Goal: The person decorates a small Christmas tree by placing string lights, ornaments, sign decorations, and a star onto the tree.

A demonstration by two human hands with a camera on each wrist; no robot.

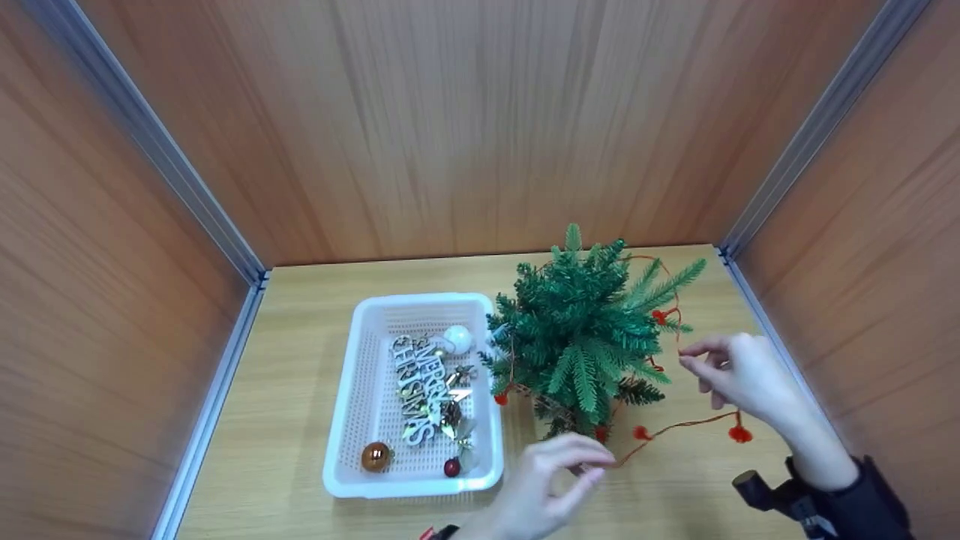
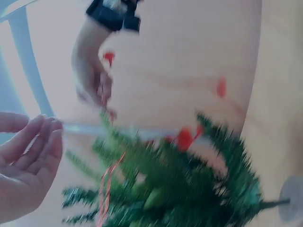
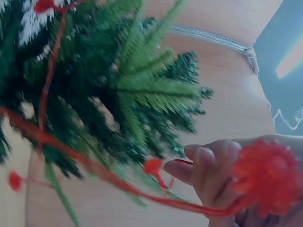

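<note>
A small green artificial Christmas tree [image 1: 581, 337] stands right of the basket, with a red pompom garland [image 1: 686, 424] looped around its branches. At the tree's right side, my right hand [image 1: 739, 375] pinches the garland's cord between thumb and fingertips. In the right wrist view a large red pompom [image 3: 270, 177] hangs close in front of that hand. My left hand [image 1: 544, 480] is low in front of the tree, thumb and fingers apart, beside a stretch of cord. The left wrist view shows nothing gripped in the left hand [image 2: 31, 161].
Left of the tree sits a white plastic basket [image 1: 341, 420]. It holds silver Merry Christmas lettering [image 1: 420, 386], an orange-brown bauble [image 1: 376, 456], a white ball [image 1: 457, 340], a small dark red ball [image 1: 451, 467] and other ornaments. Wood panels [image 1: 480, 135] enclose the table at the back and sides.
</note>
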